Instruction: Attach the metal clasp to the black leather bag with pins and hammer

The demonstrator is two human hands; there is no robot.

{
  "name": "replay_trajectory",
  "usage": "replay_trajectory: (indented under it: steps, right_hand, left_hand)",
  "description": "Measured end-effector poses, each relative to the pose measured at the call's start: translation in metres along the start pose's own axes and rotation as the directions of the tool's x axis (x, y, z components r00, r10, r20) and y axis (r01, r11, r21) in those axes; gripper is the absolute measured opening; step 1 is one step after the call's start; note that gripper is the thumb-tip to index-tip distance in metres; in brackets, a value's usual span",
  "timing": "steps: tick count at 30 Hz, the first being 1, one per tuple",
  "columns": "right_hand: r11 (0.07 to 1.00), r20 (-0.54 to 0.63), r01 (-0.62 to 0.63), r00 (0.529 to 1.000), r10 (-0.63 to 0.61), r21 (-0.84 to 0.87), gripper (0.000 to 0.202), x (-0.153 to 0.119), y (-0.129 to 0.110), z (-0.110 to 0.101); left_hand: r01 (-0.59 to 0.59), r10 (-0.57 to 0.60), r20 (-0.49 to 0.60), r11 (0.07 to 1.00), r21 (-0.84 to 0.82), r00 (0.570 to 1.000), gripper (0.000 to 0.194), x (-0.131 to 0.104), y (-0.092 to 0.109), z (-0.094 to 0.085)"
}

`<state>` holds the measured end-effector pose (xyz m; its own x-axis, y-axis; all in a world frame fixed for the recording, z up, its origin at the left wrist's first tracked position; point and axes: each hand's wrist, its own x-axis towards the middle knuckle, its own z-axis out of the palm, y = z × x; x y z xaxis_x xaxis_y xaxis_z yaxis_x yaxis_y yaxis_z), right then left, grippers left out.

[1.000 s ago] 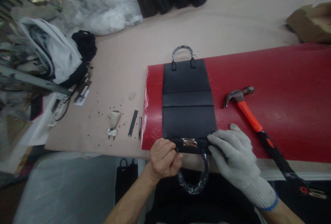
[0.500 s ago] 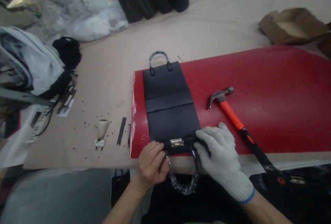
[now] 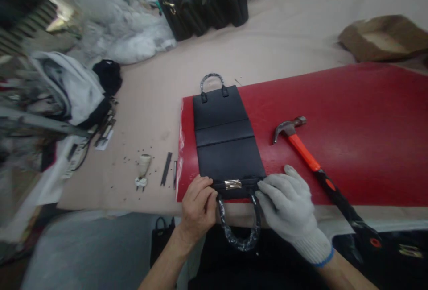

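Observation:
A black handbag body lies spread flat on a red mat, a gold clasp near its close edge. One plastic-wrapped handle stands out at the far end; the other handle hangs over the table's front edge. My bare left hand pinches the near left corner of the handbag body. Wearing a white knitted glove, my right hand grips the near right corner, its fingertips at the edge. The thumbs' undersides are hidden.
A claw hammer with an orange and black handle lies right on the red mat. A whitish plug-like piece and a dark flat strip sit to the left. Black bags and a brown paper tray stand behind.
The view has shifted, so the scene sits further right in the picture. Both hands keep their hold on the near corners of the handbag body, which lies as before.

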<state>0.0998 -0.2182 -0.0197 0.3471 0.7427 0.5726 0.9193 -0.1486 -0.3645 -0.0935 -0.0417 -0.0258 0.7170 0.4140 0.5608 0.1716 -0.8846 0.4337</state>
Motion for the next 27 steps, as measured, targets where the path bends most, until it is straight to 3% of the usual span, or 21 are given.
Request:
replay_trajectory:
  steps: [3,6,9,11,13,15,16,18,20,22,25,27]
  right_hand:
    - [0.997,-0.015,0.074,0.997,-0.075,-0.02,0.011,-0.001,0.008,0.005]
    - [0.993,-0.031,0.11,0.993,-0.111,-0.046,0.008,-0.003,0.014,0.013]
    - [0.992,-0.036,0.102,0.994,-0.104,-0.073,0.009,-0.004,0.015,0.016]
    - [0.994,-0.025,0.083,0.996,-0.085,-0.078,0.011,-0.004,0.013,0.015]
    - [0.996,0.013,0.044,0.999,-0.043,-0.083,0.017,-0.003,0.01,0.012]
    - [0.995,0.085,0.001,0.996,0.007,-0.097,0.023,0.001,0.008,0.008]
    - [0.994,0.134,-0.014,0.991,0.028,-0.107,0.025,0.004,0.006,0.005]
    - [0.99,0.247,-0.01,0.968,0.045,-0.142,0.026,0.013,0.004,0.0]
    - [0.979,0.358,0.05,0.933,0.025,-0.199,0.028,0.024,0.002,-0.005]
    - [0.955,0.455,0.164,0.89,-0.035,-0.249,0.031,0.036,0.0,-0.007]
    - [0.899,0.565,0.358,0.809,-0.164,-0.252,0.023,0.049,-0.002,-0.006]
    - [0.866,0.598,0.44,0.769,-0.227,-0.238,0.018,0.053,-0.003,-0.004]
  left_hand:
    - [0.12,-0.115,-0.075,0.991,0.063,0.99,0.01,0.008,-0.014,-0.011]
    - [0.266,-0.24,-0.143,0.941,0.206,0.96,0.012,0.011,-0.046,-0.033]
    - [0.467,-0.438,-0.165,0.835,0.29,0.884,0.015,0.009,-0.074,-0.055]
    - [0.532,-0.513,-0.144,0.797,0.285,0.846,0.015,0.007,-0.08,-0.063]
    - [0.454,-0.452,-0.068,0.858,0.241,0.889,0.014,0.006,-0.073,-0.061]
    - [0.259,-0.27,0.051,0.952,0.164,0.961,0.013,0.008,-0.055,-0.052]
    - [0.155,-0.17,0.116,0.98,0.123,0.979,0.013,0.01,-0.044,-0.046]
    - [-0.001,-0.02,0.238,0.996,0.087,0.971,0.014,0.017,-0.022,-0.033]
    - [-0.093,0.037,0.367,0.986,0.135,0.929,0.013,0.026,-0.005,-0.024]
    - [-0.177,0.044,0.505,0.96,0.218,0.862,0.008,0.035,0.004,-0.019]
    - [-0.355,0.082,0.669,0.891,0.282,0.739,0.01,0.046,0.008,-0.018]
    - [-0.452,0.126,0.72,0.847,0.28,0.682,0.016,0.05,0.005,-0.02]
